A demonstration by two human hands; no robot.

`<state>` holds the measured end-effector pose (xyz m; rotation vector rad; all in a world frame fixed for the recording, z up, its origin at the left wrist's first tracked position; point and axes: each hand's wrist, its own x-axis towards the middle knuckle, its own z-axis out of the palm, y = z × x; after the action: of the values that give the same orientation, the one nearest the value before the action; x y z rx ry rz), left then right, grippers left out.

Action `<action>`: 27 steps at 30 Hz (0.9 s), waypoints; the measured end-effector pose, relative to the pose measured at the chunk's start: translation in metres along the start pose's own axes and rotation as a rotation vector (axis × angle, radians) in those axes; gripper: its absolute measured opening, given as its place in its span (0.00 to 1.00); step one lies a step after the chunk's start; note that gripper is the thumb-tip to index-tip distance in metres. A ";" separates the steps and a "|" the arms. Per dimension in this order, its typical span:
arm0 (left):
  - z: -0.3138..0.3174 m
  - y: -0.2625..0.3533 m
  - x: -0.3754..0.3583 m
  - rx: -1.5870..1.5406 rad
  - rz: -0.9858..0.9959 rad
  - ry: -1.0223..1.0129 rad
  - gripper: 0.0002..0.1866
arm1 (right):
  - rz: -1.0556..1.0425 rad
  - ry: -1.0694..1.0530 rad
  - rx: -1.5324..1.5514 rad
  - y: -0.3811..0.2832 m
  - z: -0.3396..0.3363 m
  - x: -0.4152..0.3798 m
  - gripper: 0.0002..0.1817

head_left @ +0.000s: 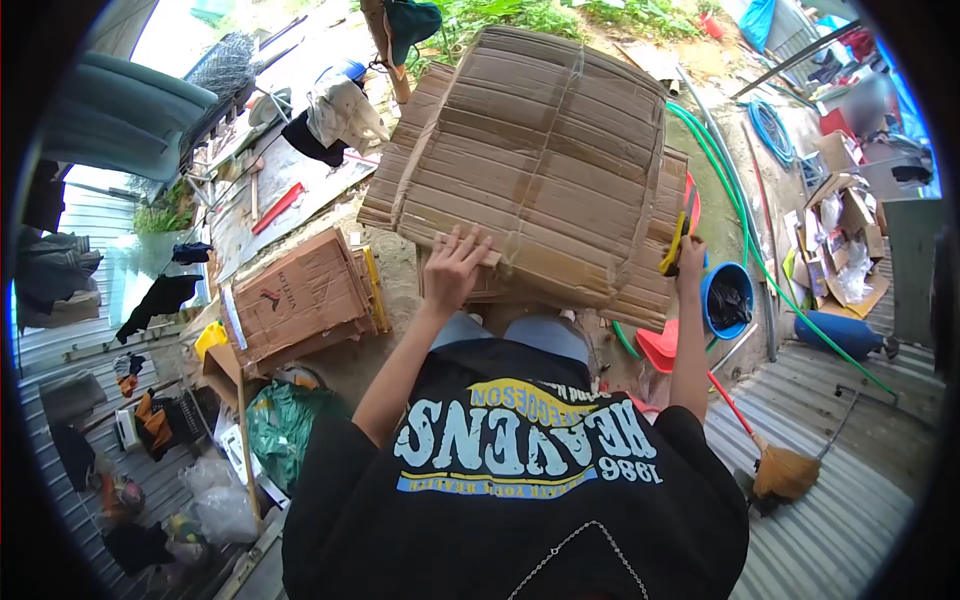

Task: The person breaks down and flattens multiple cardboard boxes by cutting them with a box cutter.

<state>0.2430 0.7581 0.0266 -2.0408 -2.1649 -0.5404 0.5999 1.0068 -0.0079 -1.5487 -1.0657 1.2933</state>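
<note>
One large taped cardboard bundle lies over more cardboard before the person's knees. The left hand rests on its near edge; whether it grips, I cannot tell. The right hand holds a yellow-and-black tool beside the right edge, near a blue bucket.

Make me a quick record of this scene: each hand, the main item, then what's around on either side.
Left hand: on the near edge of the cardboard stack
Right hand: holding a yellow-handled tool, exact type unclear
Main item: cardboard stack, a strip of tape across its top
Left side: printed cardboard, green plastic bag
Right side: blue bucket with dark contents, broom
</note>
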 end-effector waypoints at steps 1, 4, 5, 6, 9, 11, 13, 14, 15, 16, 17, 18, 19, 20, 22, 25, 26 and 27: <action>0.000 0.002 -0.002 -0.155 -0.047 0.017 0.23 | -0.010 0.013 -0.003 -0.024 0.007 -0.021 0.19; -0.017 -0.003 -0.003 -0.405 -0.092 0.074 0.22 | -0.155 -0.156 -0.115 -0.077 0.032 -0.056 0.16; -0.033 -0.001 -0.004 -0.370 -0.234 0.109 0.21 | -0.207 -0.303 -0.325 -0.086 0.043 -0.065 0.14; -0.043 -0.001 -0.005 -0.334 -0.374 0.143 0.20 | -0.256 -0.449 -0.533 -0.093 0.054 -0.074 0.13; -0.030 -0.011 -0.014 -0.857 -0.815 0.045 0.19 | -0.639 -0.760 -0.868 -0.119 0.094 -0.100 0.14; -0.019 -0.013 -0.015 -1.627 -1.132 -0.437 0.19 | -0.700 -0.899 -0.937 -0.134 0.119 -0.114 0.16; -0.006 -0.003 -0.006 -1.761 -1.154 -0.324 0.18 | -0.955 -1.101 -1.231 -0.141 0.142 -0.119 0.15; 0.001 0.001 -0.001 -1.875 -1.168 -0.213 0.17 | -0.954 -1.107 -1.242 -0.140 0.152 -0.117 0.15; 0.018 0.000 0.001 -1.891 -1.139 -0.126 0.16 | -1.018 -1.206 -1.344 -0.137 0.160 -0.111 0.13; 0.016 0.001 0.003 -1.906 -1.137 -0.119 0.16 | -1.085 -1.306 -1.449 -0.135 0.168 -0.104 0.13; 0.014 0.001 0.004 -1.852 -1.162 -0.125 0.16 | -1.089 -1.311 -1.463 -0.135 0.175 -0.098 0.13; 0.013 0.002 0.006 -1.795 -1.188 -0.130 0.15 | -1.110 -1.390 -1.460 -0.135 0.181 -0.091 0.13; 0.014 0.002 0.006 -1.804 -1.191 -0.120 0.15 | -1.128 -1.471 -1.452 -0.134 0.186 -0.086 0.13; 0.017 0.002 0.004 -1.787 -1.173 -0.094 0.16 | -1.132 -1.483 -1.459 -0.132 0.191 -0.082 0.13; 0.021 0.000 -0.002 -1.772 -1.164 -0.051 0.16 | -1.249 -1.490 -1.564 -0.130 0.205 -0.082 0.13; 0.022 0.002 -0.005 -1.709 -1.192 -0.074 0.16 | -1.292 -1.498 -1.625 -0.128 0.229 -0.093 0.12; 0.022 0.005 -0.005 -1.705 -1.187 -0.034 0.16 | -1.310 -1.510 -1.627 -0.123 0.237 -0.091 0.12; 0.019 0.007 -0.003 -1.701 -1.183 0.006 0.16 | -1.409 -1.503 -1.623 -0.118 0.244 -0.089 0.11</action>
<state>0.2533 0.7622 0.0092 -0.1679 -2.8650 -3.1519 0.3375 0.9751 0.0995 0.3640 -3.5872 0.0133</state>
